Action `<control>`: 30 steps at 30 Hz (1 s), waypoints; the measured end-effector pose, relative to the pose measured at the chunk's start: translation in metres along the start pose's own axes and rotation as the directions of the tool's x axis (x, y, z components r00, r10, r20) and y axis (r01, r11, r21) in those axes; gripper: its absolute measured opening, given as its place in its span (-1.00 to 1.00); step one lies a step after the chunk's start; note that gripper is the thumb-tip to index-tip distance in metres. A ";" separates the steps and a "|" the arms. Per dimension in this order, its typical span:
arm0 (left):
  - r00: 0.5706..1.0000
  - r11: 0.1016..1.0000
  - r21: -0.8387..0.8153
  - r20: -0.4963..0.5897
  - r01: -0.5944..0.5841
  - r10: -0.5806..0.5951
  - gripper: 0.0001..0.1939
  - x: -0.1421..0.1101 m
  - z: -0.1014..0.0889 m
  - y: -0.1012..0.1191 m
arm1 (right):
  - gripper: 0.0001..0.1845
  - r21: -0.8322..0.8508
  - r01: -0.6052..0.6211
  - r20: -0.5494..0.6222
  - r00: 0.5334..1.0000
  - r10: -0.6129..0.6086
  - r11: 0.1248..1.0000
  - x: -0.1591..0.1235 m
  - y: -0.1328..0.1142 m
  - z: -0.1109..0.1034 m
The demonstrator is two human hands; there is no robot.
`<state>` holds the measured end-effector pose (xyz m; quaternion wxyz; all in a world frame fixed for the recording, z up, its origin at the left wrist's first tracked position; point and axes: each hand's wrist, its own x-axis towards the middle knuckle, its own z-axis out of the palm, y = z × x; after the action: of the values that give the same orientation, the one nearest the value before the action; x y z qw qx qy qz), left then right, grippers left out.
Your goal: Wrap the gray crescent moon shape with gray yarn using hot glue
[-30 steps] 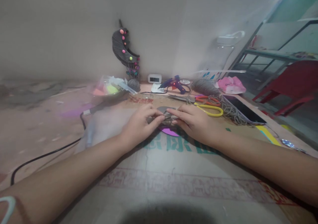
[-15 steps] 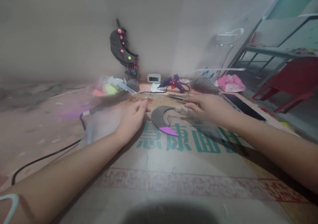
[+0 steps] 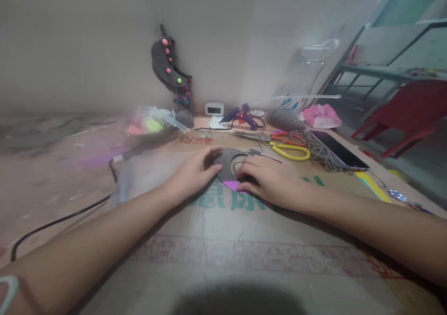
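A flat crescent moon (image 3: 227, 162), wrapped in grey yarn with a bare purple lower tip, lies on the cardboard between my hands. My left hand (image 3: 195, 170) holds its left edge, thumb in front and fingers curled behind. Over the right side and purple tip, my right hand (image 3: 268, 177) has its fingers bent and thumb pressed low, gripping the crescent. A loop of grey yarn shows inside the curve. Just beyond my right hand rest scissors (image 3: 291, 152) with orange and yellow handles. A slim metal tool (image 3: 256, 152) is partly hidden behind that hand.
Behind stand a glue gun (image 3: 242, 116), a small digital clock (image 3: 214, 109) and a clear bottle (image 3: 309, 75). Grey yarn (image 3: 323, 154) and a phone (image 3: 338, 151) lie right. A bowl with bagged bright pieces (image 3: 150, 127) sits left; a decorated crescent (image 3: 164, 65) hangs on the wall.
My right hand has left the scissors and come down-left onto the crescent. My left hand has moved right and down to the crescent's left edge.
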<state>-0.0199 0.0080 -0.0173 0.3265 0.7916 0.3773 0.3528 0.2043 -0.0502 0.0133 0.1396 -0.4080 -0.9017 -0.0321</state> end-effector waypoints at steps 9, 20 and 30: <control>0.978 0.936 -0.344 -0.157 0.075 -0.136 -0.47 0.007 -0.001 0.002 | -0.81 0.132 -0.134 -0.204 0.966 0.159 0.982 0.004 0.024 -0.015; 0.944 0.959 -0.278 -0.298 0.055 -0.140 -0.65 0.009 -0.008 -0.002 | -0.73 -0.132 -0.421 0.241 0.864 0.441 0.897 -0.001 0.068 -0.055; 0.976 0.969 -0.238 -0.186 0.070 -0.116 -0.72 0.005 -0.005 0.000 | -0.83 0.024 -0.294 0.233 0.931 0.281 0.955 -0.001 0.086 -0.038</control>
<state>-0.0212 0.0135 -0.0133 0.3931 0.6906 0.4012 0.4555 0.2775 0.0000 0.0447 0.0508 -0.5323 -0.8428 0.0617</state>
